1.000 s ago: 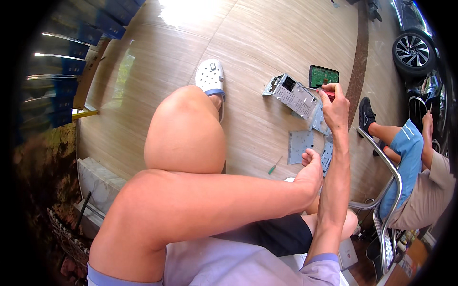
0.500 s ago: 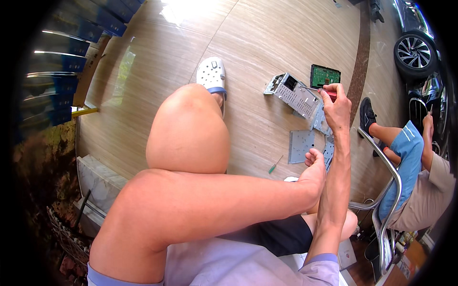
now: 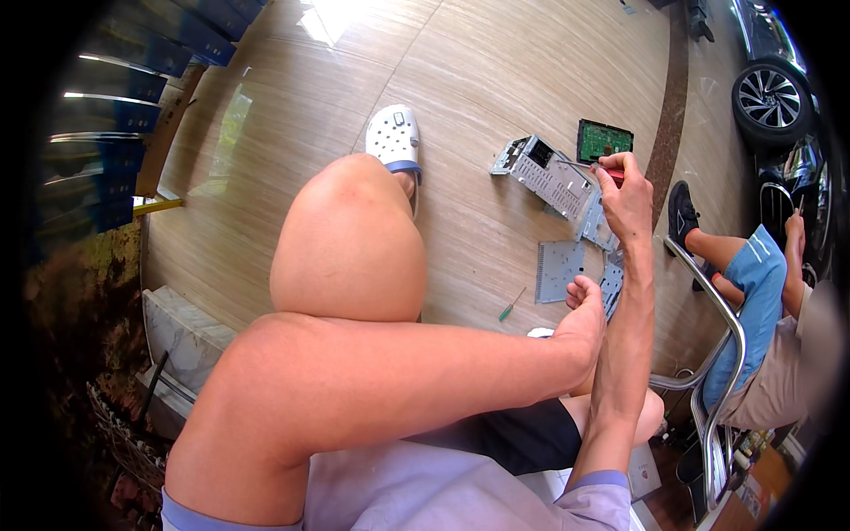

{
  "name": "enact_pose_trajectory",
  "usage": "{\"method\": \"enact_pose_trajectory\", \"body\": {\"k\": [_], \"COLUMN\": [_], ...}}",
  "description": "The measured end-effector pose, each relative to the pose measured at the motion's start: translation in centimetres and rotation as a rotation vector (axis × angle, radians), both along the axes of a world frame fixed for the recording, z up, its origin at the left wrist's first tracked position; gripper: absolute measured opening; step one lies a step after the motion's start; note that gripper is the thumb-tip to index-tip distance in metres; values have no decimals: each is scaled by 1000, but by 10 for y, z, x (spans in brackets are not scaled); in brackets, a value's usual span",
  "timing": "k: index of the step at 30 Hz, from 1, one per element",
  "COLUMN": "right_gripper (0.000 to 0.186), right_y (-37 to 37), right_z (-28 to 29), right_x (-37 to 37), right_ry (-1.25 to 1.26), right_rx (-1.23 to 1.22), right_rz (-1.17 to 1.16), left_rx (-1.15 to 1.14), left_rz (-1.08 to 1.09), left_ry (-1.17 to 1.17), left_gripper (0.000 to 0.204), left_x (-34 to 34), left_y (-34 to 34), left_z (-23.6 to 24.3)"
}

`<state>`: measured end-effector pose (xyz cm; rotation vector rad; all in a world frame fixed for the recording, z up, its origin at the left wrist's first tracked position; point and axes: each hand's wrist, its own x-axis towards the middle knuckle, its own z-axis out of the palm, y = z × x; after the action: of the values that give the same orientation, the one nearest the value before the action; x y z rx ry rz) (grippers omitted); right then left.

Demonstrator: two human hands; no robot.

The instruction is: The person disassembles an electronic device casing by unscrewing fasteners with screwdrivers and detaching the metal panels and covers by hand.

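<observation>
My right hand (image 3: 624,203) is closed on a red-handled screwdriver (image 3: 618,174), its shaft reaching to an open metal device housing (image 3: 544,175). A framed green circuit board (image 3: 605,139) lies just above the housing. My left hand (image 3: 580,314) has loosely bent fingers slightly apart, with nothing visible in them, beside a flat grey metal plate (image 3: 558,270). A second perforated piece (image 3: 610,281) lies partly behind my right forearm. A small green-handled screwdriver (image 3: 507,310) rests on the floor left of my left hand.
Another person in blue shorts (image 3: 753,301) sits at the right by a curved metal chair frame (image 3: 730,314). A dark car wheel (image 3: 766,97) is at upper right. Stacked blue boxes (image 3: 119,106) line the left, above a marble step (image 3: 177,327). My white clog (image 3: 391,133) is on the floor.
Both my hands have shifted very slightly to the right; the right one keeps its screwdriver at the housing. The pieces on the floor look in much the same places.
</observation>
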<state>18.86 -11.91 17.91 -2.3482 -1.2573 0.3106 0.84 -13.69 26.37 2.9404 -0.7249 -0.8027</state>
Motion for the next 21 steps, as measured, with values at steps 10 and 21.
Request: {"method": "enact_pose_trajectory", "body": {"k": [10, 21], "right_gripper": [18, 20], "right_y": [17, 7], "right_z": [-16, -26], "right_x": [10, 4], "right_ry": [-35, 94], "right_rx": [92, 96], "right_rz": [11, -55], "left_rx": [123, -60], "left_rz": [178, 136], "left_ry": [-75, -47], "left_gripper": [38, 31], "left_x": [7, 2], "left_y": [-45, -26], "left_z": [-41, -61]}}
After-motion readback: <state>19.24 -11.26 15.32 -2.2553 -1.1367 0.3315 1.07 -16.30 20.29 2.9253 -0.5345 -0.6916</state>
